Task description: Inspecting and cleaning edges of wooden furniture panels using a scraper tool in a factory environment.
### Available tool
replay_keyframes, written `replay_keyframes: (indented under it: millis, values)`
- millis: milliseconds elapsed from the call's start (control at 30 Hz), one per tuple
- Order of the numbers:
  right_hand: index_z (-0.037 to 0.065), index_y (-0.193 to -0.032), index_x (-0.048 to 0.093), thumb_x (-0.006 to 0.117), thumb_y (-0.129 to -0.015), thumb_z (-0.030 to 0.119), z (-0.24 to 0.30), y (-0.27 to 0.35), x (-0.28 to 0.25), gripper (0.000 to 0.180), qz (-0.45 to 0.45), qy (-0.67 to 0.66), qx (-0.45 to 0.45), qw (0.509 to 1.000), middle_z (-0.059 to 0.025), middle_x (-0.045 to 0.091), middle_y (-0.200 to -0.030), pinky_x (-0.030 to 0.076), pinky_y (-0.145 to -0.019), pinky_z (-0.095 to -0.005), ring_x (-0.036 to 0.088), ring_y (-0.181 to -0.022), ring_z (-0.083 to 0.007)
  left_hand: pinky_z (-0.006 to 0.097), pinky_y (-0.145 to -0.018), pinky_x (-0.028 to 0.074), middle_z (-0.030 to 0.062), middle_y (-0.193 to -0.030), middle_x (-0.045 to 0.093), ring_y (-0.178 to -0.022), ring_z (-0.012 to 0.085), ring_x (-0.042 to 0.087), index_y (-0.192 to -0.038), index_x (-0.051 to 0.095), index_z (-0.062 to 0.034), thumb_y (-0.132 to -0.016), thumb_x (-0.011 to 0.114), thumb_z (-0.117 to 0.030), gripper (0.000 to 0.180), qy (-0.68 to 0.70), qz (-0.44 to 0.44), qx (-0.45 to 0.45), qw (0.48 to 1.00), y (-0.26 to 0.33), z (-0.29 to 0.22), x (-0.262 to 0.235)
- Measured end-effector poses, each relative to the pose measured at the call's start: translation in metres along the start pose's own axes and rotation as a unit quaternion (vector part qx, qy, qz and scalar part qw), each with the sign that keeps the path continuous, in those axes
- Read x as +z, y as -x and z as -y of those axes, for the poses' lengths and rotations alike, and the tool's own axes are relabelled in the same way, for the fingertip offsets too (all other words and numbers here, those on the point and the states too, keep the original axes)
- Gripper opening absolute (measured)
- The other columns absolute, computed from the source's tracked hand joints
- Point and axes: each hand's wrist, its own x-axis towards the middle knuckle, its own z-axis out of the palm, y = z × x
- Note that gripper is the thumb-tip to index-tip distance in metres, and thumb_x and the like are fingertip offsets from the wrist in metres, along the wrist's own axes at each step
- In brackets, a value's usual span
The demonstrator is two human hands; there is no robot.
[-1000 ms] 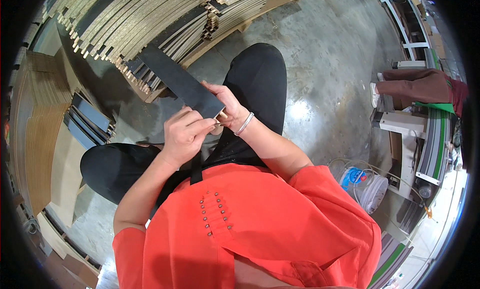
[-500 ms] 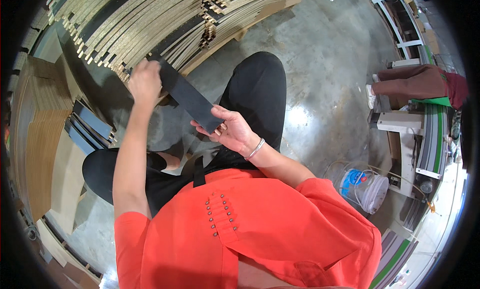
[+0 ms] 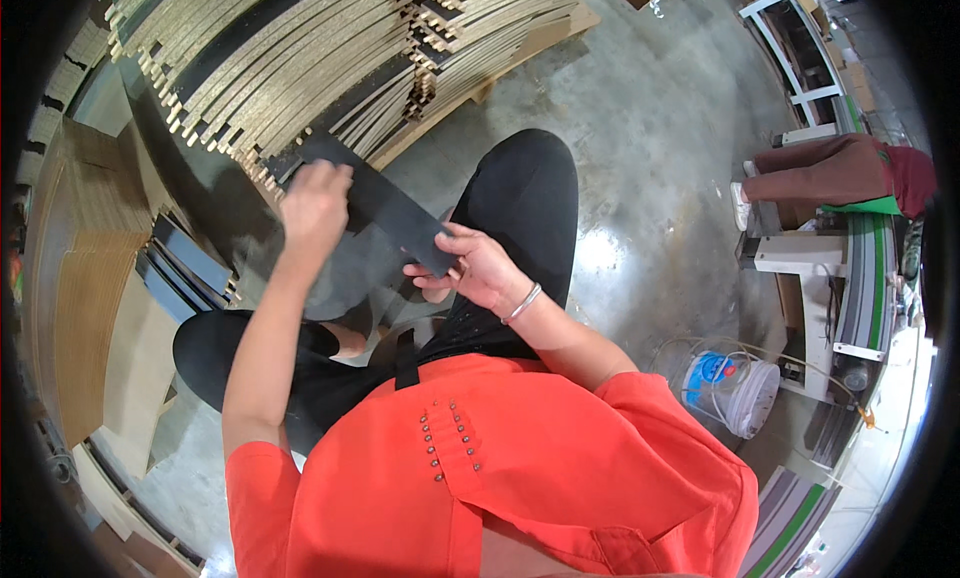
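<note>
A long, narrow dark panel [image 3: 385, 203] slants in front of my knees, its far end close to the stacked boards. My right hand [image 3: 480, 266] grips the near end, thumb on the top face and fingers beneath. Short pale wooden dowels [image 3: 456, 269] show at that end, partly covered by my fingers. Over the panel's left edge, toward its far end, is my left hand [image 3: 315, 210]. Its fingers are bent and drawn together, slightly blurred. Whatever they may pinch is hidden.
A large stack of boards with dowels [image 3: 290, 68] rests on a pallet ahead. Brown panels [image 3: 95, 308] stand at left beside several dark pieces [image 3: 185, 268]. At right are a bucket [image 3: 750, 398], a conveyor-like machine [image 3: 865, 288] and another person [image 3: 820, 173].
My left hand has come back toward me and to the right along the panel. The panel and my right hand have shifted slightly right, and the view has moved a little too.
</note>
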Motion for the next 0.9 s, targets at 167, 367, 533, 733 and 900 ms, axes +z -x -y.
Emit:
replay_keyframes:
  millis: [167,367,533,733,900]
  values:
    - [0.002,-0.123,0.046,0.037,-0.099,0.026,0.004,-0.001,0.000,0.036,0.038,-0.009,0.025,0.999,-0.0130,0.061,-0.102,0.055,-0.072,-0.0369,0.062,-0.079,-0.0232,0.039,-0.061,0.050,0.0088,-0.076,0.058,-0.064,0.0294,0.059,-0.086,0.067,-0.0111,-0.079,0.062,-0.013,0.009,-0.067,-0.001,-0.220,0.973,0.008,0.043,-0.006]
    - [0.000,-0.119,0.049,0.073,-0.072,0.003,0.005,0.004,0.020,0.053,-0.088,0.418,-0.308,0.850,-0.0065,0.059,-0.102,0.047,-0.074,-0.0260,0.059,-0.081,-0.0150,0.038,-0.058,0.047,0.0084,-0.075,0.056,-0.070,0.0263,0.059,-0.086,0.067,-0.0115,-0.076,0.064,-0.011,0.010,0.165,-0.024,-0.075,0.983,0.008,-0.065,-0.063]
    - [-0.002,-0.115,0.044,0.077,-0.060,0.006,-0.012,-0.001,0.032,0.065,-0.148,0.593,-0.420,0.671,-0.0164,0.053,-0.111,0.042,-0.092,-0.0378,0.049,-0.104,-0.0323,0.037,-0.054,0.048,0.0058,-0.069,0.049,-0.066,0.0243,0.056,-0.075,0.061,-0.0126,-0.077,0.056,-0.012,0.006,-0.008,-0.012,-0.066,0.998,0.009,-0.040,-0.030]
    - [-0.002,-0.117,0.041,0.078,-0.060,0.005,-0.019,-0.001,0.026,0.069,-0.169,0.613,-0.439,0.635,-0.0169,0.052,-0.113,0.042,-0.091,-0.0386,0.048,-0.104,-0.0331,0.038,-0.055,0.049,0.0073,-0.072,0.052,-0.071,0.0257,0.058,-0.075,0.063,-0.0106,-0.076,0.056,-0.012,0.007,-0.038,0.034,-0.081,0.995,0.007,-0.015,-0.017]
    - [-0.002,-0.117,0.042,0.077,-0.060,0.004,-0.022,-0.005,0.016,0.066,-0.146,0.635,-0.409,0.639,-0.0172,0.050,-0.110,0.042,-0.090,-0.0392,0.047,-0.101,-0.0345,0.039,-0.057,0.050,0.0075,-0.074,0.053,-0.072,0.0263,0.059,-0.080,0.064,-0.0125,-0.078,0.057,-0.013,0.007,-0.055,0.030,-0.114,0.992,0.013,-0.002,-0.007]
